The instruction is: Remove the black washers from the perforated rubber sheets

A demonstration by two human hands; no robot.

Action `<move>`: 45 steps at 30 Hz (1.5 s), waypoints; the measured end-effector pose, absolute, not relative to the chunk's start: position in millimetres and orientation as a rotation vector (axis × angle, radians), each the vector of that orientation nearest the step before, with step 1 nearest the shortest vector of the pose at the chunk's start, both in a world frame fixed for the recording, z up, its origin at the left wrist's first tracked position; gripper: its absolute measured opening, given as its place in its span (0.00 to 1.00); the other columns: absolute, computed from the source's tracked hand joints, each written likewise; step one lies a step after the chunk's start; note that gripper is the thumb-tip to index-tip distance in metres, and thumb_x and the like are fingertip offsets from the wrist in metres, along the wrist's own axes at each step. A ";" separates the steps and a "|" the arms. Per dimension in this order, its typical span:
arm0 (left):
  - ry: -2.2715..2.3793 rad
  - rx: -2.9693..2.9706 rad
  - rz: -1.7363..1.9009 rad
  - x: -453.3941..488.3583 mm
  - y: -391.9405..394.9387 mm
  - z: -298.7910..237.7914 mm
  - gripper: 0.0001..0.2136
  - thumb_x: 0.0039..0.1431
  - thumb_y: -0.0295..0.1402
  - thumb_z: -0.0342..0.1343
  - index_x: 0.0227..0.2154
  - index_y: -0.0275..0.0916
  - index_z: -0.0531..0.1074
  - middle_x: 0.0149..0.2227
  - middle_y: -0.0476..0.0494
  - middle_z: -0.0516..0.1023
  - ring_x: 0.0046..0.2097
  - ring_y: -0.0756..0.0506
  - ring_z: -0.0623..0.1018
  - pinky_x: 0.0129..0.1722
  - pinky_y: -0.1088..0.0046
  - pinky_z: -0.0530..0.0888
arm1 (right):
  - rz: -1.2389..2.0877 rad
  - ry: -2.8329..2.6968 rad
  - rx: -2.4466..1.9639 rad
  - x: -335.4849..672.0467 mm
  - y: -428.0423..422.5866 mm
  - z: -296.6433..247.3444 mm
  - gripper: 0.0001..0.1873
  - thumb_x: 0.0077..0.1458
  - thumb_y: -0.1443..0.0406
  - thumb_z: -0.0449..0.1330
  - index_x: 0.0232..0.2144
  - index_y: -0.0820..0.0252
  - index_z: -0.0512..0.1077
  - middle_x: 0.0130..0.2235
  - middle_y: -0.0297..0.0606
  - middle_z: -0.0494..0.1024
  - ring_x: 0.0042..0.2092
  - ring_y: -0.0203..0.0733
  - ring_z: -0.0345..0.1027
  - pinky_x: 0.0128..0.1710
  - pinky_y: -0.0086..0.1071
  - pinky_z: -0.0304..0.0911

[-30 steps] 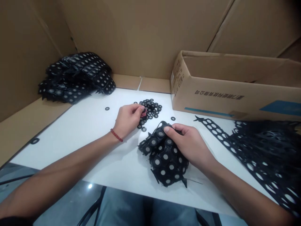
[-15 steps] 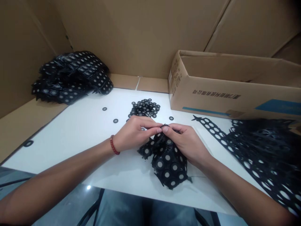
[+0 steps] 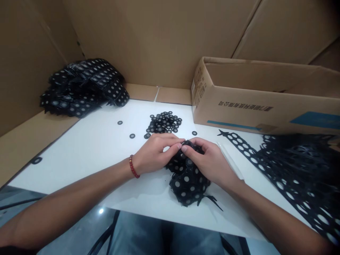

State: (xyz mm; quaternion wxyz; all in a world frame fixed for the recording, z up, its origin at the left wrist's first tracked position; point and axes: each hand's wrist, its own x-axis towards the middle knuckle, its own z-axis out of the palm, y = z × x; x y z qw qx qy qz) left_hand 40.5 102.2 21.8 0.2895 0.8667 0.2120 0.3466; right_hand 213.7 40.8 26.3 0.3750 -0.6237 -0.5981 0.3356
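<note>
A crumpled black sheet with round punched pieces (image 3: 188, 180) lies on the white board (image 3: 101, 148) in front of me. My left hand (image 3: 155, 152), with a red bead bracelet at the wrist, pinches the sheet's top edge. My right hand (image 3: 205, 159) grips the same sheet from the right, fingers curled over it. The fingertips of both hands meet at the sheet's top. Just beyond the hands sits a small pile of loose black rings (image 3: 164, 122).
A heap of black sheets with rings still in them (image 3: 83, 86) lies at the far left. Emptied black sheets full of holes (image 3: 294, 170) spread at the right. An open cardboard box (image 3: 255, 102) stands behind them. Stray rings (image 3: 132, 136) dot the board. Cardboard walls surround the area.
My left hand left the ring pile and came back to the sheet, where it now pinches beside my right hand. The sheet has been bunched up tighter.
</note>
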 end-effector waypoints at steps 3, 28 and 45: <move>0.551 2.373 0.999 38.9 103.4 18.7 0.13 0.61 0.28 0.48 0.42 0.36 0.76 0.40 0.40 0.80 0.41 0.47 0.78 0.42 0.70 0.75 | 0.813 -1.512 -1.594 213.2 40.9 26.6 0.13 0.52 0.54 0.59 0.35 0.56 0.70 0.32 0.32 0.74 0.33 0.37 0.64 0.36 0.31 0.59; 0.562 2.112 0.945 38.4 102.8 14.9 0.12 0.59 0.36 0.54 0.33 0.34 0.79 0.34 0.41 0.81 0.35 0.48 0.78 0.36 0.75 0.73 | 0.772 -1.391 -1.251 202.3 36.4 14.6 0.07 0.51 0.61 0.62 0.29 0.59 0.77 0.33 0.36 0.81 0.37 0.42 0.74 0.42 0.34 0.66; 1.193 2.129 1.027 27.1 146.2 9.4 0.12 0.59 0.34 0.50 0.29 0.35 0.77 0.34 0.41 0.80 0.37 0.45 0.77 0.42 0.67 0.72 | 1.063 -1.189 -1.387 207.8 41.8 15.1 0.13 0.47 0.57 0.63 0.34 0.58 0.76 0.39 0.37 0.79 0.44 0.44 0.69 0.47 0.36 0.60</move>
